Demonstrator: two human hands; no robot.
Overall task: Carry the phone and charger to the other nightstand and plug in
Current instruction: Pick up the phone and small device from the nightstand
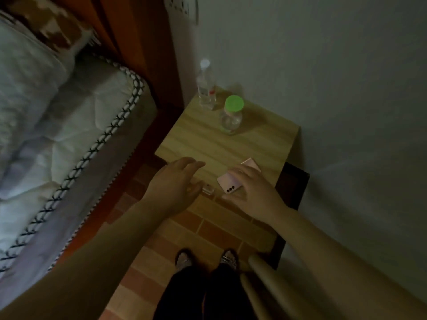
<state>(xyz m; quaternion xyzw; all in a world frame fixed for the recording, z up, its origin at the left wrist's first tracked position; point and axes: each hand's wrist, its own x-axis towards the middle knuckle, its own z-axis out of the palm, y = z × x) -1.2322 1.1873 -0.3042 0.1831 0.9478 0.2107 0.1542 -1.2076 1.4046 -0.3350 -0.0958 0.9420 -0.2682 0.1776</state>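
Wooden bench (208, 139) btwn bed (69, 135) and wall, socket panel (182, 8) high above it. 2 bottles at the back: 1 clear w/ white cap (205, 86), 1 squat w/ green lid (232, 116), just beside each other. 1 pink phone (231, 184) face-down at front edge. Right hand (251, 188) lies over it, fingers loosely spread, grip not closed. Left hand (178, 181) open, empty, near a small white charger (208, 188). 2 feet on brick-pattern floor (208, 227).
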